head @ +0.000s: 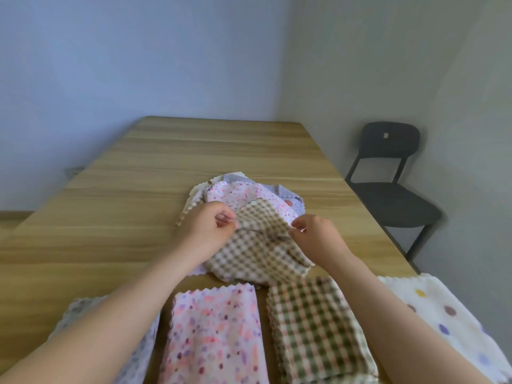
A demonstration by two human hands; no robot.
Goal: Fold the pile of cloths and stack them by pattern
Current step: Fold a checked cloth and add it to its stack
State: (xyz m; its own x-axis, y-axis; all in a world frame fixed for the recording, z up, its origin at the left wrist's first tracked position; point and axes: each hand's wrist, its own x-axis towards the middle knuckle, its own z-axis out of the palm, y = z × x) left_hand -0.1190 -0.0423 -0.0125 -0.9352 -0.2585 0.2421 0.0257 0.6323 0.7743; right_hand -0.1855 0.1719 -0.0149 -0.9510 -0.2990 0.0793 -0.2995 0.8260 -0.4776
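While the wooden table (166, 167) stretches away beyond my grip, the unfolded pile of cloths (249, 195) lies just behind my hands, and four folded stacks sit nearer me: a grey-dotted stack (83, 309) under my left forearm, a pink speckled stack (216, 333), a green-and-red plaid stack (313, 322) and a white polka-dot stack (443, 314) out past my right arm. My left hand (210, 228) and right hand (315, 231) each pinch shut on the top edge of a brown checked cloth (257, 253), which hangs between them and drapes down onto the table.
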